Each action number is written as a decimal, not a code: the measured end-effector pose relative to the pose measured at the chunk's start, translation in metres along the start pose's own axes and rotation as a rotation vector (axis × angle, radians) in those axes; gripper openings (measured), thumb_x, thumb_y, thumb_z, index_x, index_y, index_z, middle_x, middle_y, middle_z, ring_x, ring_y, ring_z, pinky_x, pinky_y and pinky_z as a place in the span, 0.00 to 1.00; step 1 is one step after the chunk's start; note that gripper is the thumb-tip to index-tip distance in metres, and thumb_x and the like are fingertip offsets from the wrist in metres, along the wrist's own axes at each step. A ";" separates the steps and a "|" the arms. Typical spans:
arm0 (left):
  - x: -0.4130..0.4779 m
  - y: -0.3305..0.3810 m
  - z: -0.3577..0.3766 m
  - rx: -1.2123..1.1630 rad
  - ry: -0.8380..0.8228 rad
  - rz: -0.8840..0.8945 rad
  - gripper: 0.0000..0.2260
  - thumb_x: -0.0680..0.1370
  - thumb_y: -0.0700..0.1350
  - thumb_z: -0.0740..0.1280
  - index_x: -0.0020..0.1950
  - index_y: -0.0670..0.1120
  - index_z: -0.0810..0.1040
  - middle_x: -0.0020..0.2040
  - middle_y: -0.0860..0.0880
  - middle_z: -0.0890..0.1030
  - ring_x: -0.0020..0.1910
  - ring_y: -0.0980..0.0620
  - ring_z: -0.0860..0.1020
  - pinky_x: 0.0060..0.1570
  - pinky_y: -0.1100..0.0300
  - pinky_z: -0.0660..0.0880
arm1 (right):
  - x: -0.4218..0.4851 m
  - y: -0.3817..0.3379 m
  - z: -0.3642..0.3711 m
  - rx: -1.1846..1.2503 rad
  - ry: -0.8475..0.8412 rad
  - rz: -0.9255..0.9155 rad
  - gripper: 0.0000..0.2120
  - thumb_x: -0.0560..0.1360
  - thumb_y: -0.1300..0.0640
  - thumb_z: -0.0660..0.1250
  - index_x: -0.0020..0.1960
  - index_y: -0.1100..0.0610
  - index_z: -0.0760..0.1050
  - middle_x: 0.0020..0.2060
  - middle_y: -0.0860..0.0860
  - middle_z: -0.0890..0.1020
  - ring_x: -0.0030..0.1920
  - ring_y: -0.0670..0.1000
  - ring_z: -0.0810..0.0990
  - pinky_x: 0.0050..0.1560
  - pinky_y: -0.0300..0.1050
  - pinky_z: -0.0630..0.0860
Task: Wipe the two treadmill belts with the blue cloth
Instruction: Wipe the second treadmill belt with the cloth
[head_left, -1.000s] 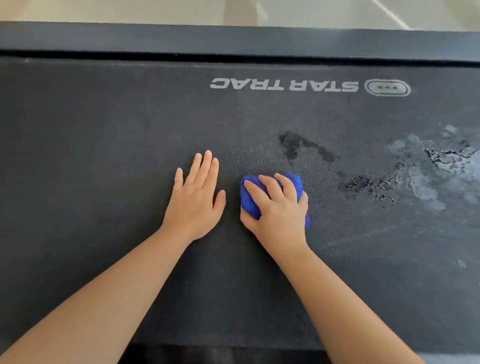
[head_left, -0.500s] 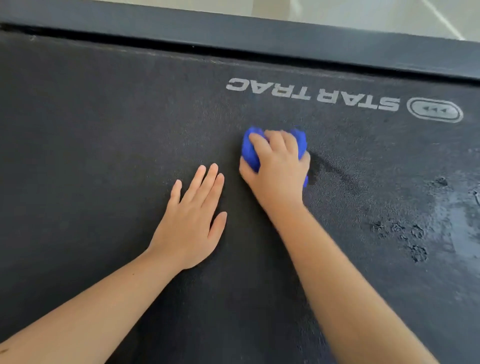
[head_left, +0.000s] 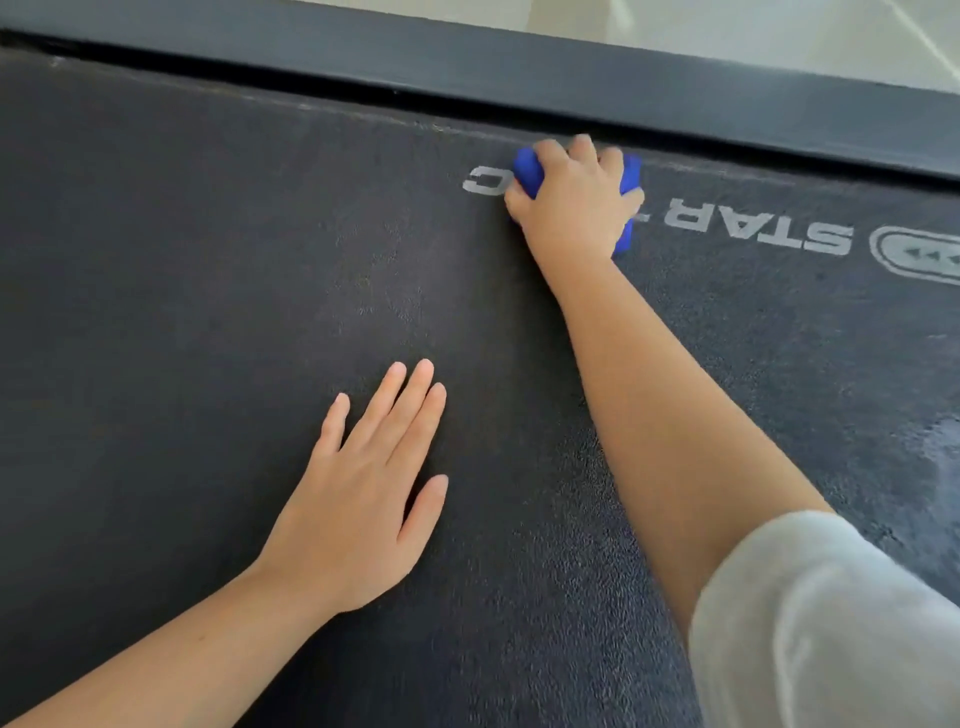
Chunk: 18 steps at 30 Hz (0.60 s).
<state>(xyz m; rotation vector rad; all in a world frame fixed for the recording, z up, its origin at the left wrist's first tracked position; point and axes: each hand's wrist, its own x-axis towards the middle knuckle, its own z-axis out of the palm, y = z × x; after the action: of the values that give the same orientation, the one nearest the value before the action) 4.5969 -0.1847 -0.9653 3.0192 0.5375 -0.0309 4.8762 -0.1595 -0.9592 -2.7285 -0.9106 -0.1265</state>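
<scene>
I count one blue cloth (head_left: 525, 174), right hand (head_left: 574, 205) fingers clamped on it at belt (head_left: 208, 260)'s far edge; left hand (head_left: 358, 499) flat, fingers together.

Pale, glossy floor (head_left: 727, 31) in a strip along the top edge, brightly lit, with faint light streaks

Dark side rail (head_left: 571, 78) along the far edge; pale tiled floor (head_left: 753, 36) beyond it. Light grey sleeve (head_left: 831, 623) at lower right corner.
</scene>
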 end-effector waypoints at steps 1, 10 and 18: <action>0.000 0.000 0.001 -0.005 0.005 0.002 0.26 0.78 0.53 0.50 0.74 0.41 0.59 0.76 0.45 0.58 0.75 0.47 0.54 0.69 0.47 0.54 | 0.016 -0.003 0.001 0.002 0.000 0.019 0.19 0.76 0.45 0.59 0.64 0.50 0.70 0.62 0.51 0.71 0.63 0.56 0.65 0.57 0.55 0.63; 0.001 0.001 -0.001 -0.005 -0.008 -0.012 0.27 0.78 0.53 0.51 0.74 0.42 0.59 0.76 0.46 0.57 0.75 0.48 0.53 0.69 0.48 0.51 | -0.067 0.026 -0.012 0.083 0.065 -0.149 0.17 0.72 0.46 0.62 0.57 0.52 0.76 0.56 0.52 0.76 0.58 0.57 0.71 0.51 0.56 0.67; 0.001 0.002 -0.002 0.013 -0.019 0.001 0.27 0.78 0.52 0.51 0.73 0.40 0.61 0.76 0.45 0.57 0.74 0.47 0.55 0.68 0.47 0.53 | -0.137 0.062 -0.026 0.146 0.173 -0.287 0.17 0.67 0.44 0.61 0.49 0.52 0.81 0.47 0.49 0.81 0.50 0.56 0.76 0.44 0.54 0.70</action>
<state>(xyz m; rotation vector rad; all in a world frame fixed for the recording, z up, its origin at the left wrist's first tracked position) 4.5987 -0.1856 -0.9631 3.0289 0.5368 -0.0631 4.8038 -0.2931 -0.9702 -2.3975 -1.2025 -0.3310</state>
